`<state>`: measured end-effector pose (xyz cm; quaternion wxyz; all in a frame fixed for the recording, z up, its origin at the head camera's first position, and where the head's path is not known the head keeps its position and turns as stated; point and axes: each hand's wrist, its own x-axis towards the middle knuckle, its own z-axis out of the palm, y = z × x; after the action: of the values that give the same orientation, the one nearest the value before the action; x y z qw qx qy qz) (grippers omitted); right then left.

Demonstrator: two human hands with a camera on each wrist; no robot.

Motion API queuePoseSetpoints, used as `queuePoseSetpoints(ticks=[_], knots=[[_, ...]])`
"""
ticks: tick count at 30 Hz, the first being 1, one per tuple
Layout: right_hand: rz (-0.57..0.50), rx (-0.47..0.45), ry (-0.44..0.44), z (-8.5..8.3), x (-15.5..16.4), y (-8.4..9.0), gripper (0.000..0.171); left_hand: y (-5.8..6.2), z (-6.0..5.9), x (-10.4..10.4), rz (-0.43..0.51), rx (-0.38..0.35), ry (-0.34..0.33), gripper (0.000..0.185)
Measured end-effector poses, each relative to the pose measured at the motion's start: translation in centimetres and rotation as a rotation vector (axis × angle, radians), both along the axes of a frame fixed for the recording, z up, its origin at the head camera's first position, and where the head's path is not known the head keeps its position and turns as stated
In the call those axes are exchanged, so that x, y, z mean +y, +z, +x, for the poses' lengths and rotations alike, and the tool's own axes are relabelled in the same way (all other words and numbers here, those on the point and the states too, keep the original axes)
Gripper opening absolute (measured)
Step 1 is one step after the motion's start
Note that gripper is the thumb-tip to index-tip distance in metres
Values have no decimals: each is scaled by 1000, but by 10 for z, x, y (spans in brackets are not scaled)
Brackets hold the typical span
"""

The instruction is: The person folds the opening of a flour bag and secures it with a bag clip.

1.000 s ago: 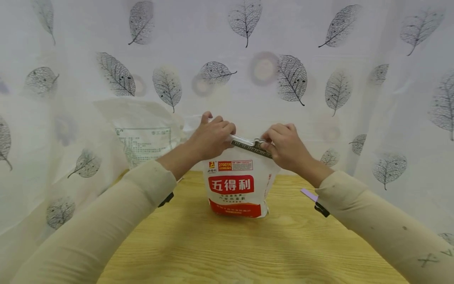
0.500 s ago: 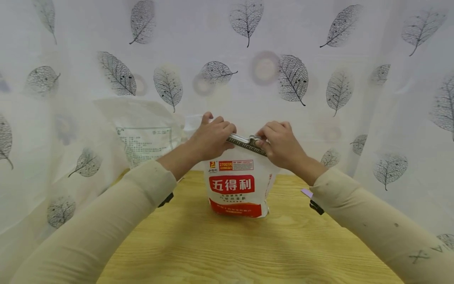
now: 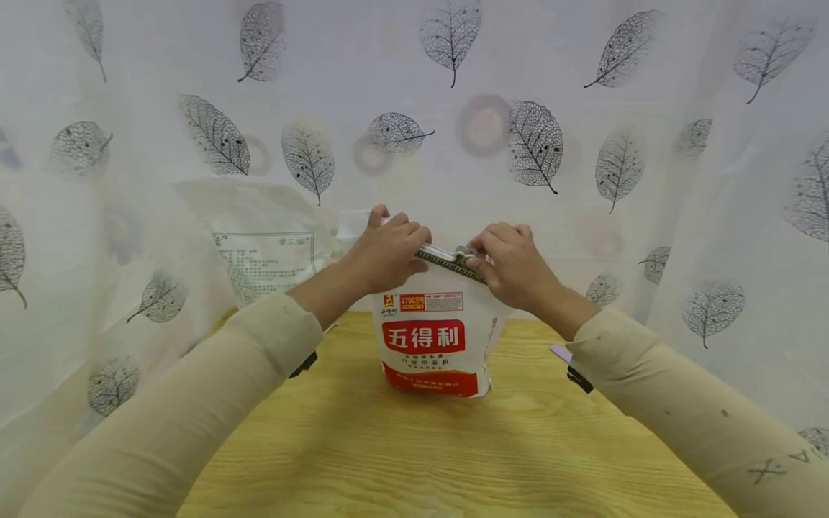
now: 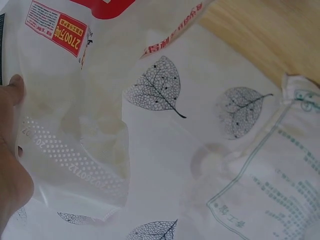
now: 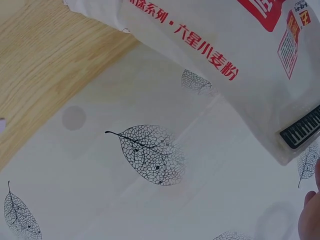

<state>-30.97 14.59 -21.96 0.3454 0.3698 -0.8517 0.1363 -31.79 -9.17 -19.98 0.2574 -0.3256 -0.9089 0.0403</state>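
A white flour bag [image 3: 424, 338] with red labels stands upright on the table in the head view. Across its top lies a sealing clip [image 3: 447, 260], a dark patterned strip with a whitish bar and a small round knob. My left hand [image 3: 387, 253] grips the clip's left end and the bag top, thumb below and fingers above. At the knob, my right hand [image 3: 518, 265] pinches the clip; its fingers hide the right end. The right wrist view catches a dark end of the clip [image 5: 300, 129] on the bag, with my right hand [image 5: 311, 216] at the edge.
A second, pale bag with green print [image 3: 265, 252] stands behind and left of the flour bag. The wood-grain table [image 3: 447, 460] extends in front. A leaf-patterned white curtain [image 3: 401, 57] hangs behind. A small purple strip [image 3: 560, 352] shows beside the right sleeve.
Between the first two frames my right hand and the clip shifted slightly left. Since then both hands have stayed nearly still, and the bag has not moved.
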Motion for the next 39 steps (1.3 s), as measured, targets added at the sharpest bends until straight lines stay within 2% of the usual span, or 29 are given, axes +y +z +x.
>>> queuePoseSetpoints(ticks=[9, 20, 27, 34, 39], knots=[[-52, 29, 51, -5, 6, -10, 22, 2, -1, -8, -5, 27, 39, 42], [-81, 21, 45, -9, 24, -27, 22, -1, -6, -53, 124, 13, 88, 81], [-83, 7, 40, -9, 33, -37, 25, -11, -7, -74, 208, -13, 113, 103], [-83, -52, -5, -6, 44, -48, 29, -27, -5, -92, 347, -93, 132, 110], [-71, -106, -43, -4, 52, -60, 32, -39, -4, -105, 406, -134, 154, 110]])
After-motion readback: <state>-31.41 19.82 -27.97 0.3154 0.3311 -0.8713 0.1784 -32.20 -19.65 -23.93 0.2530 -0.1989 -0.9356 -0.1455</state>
